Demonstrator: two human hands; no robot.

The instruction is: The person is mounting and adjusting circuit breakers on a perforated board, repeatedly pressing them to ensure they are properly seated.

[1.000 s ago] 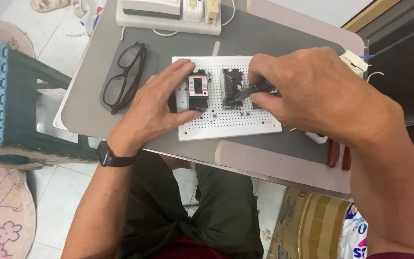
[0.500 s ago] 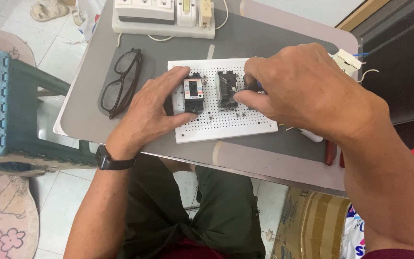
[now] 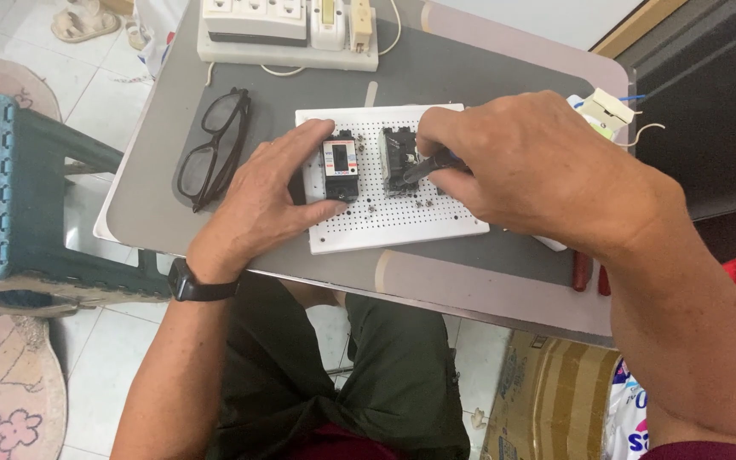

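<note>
Here my left hand (image 3: 270,200) lies palm down on the small grey table (image 3: 470,72), wrist bent back toward my lap with a black watch (image 3: 202,285) on it, fingers spread and curled round the left edge of the white perforated board (image 3: 402,223). The thumb runs along the board's near side and the forefinger presses the top of the black circuit breaker (image 3: 340,169) mounted on the board's left half, so this hand steadies breaker and board without lifting either. My right hand (image 3: 538,170) comes in from the table's right edge, forearm slanting up from the near right corner, knuckles toward me, fingers pressed together in a pinch on a dark slim tool (image 3: 428,164). Its tip points left and down onto the second black breaker (image 3: 398,155), which sits near the board's middle, just beside the first but apart from it. I cannot tell whether the tip is touching a screw. The board rests near the table's centre. Black-framed glasses (image 3: 212,146) lie folded near the left edge, well apart from my left hand. A white power strip (image 3: 287,30) sits along the far edge, and red tool handles (image 3: 589,274) show at the near right edge below my right wrist.
</note>
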